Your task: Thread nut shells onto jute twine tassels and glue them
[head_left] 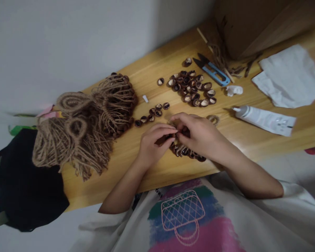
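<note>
My left hand (153, 142) is closed in a pinch around a small dark brown nutshell (161, 140), mostly covered by the fingers. Fingertips of my right hand (199, 134) meet those of the left, pinched together; what they hold is hidden. Beneath both hands lies a bundle of jute cords with nutshells (185, 151) along its lower edge. A short row of loose nutshells (152, 112) sits just beyond my left hand. Farther off is a larger heap of cut nutshells (193, 85), their hollow sides showing.
Finished-looking jute cord bundles (94, 119) are piled at left, by a black cloth (28, 185). Blue thread snips (212, 71), a white glue tube (265, 120), its small white cap (145, 98) and white tissues (294, 77) lie about. A cardboard box (262, 24) stands behind.
</note>
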A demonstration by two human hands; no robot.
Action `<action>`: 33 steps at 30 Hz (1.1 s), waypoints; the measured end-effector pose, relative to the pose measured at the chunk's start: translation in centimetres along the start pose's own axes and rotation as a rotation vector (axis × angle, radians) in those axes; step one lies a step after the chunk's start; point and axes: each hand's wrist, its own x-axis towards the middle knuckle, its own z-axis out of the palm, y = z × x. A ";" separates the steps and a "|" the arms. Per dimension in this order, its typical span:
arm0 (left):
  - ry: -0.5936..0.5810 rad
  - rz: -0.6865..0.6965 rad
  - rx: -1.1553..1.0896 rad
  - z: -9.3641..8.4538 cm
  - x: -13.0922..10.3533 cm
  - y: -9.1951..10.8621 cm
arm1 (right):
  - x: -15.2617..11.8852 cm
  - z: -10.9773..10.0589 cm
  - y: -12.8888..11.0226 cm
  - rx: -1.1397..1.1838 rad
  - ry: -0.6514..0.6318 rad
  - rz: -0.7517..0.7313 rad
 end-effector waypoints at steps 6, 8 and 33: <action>0.011 -0.007 -0.039 0.1 -0.1 -0.1 | -0.2 -0.2 -0.2 0.011 0.014 0.022; 0.008 -0.024 -0.030 0.1 -0.1 -0.1 | -0.2 -0.3 -0.3 0.023 0.029 0.017; 0.000 -0.044 0.114 0.1 -0.2 0.4 | -0.1 -0.1 1.4 0.081 0.248 -0.095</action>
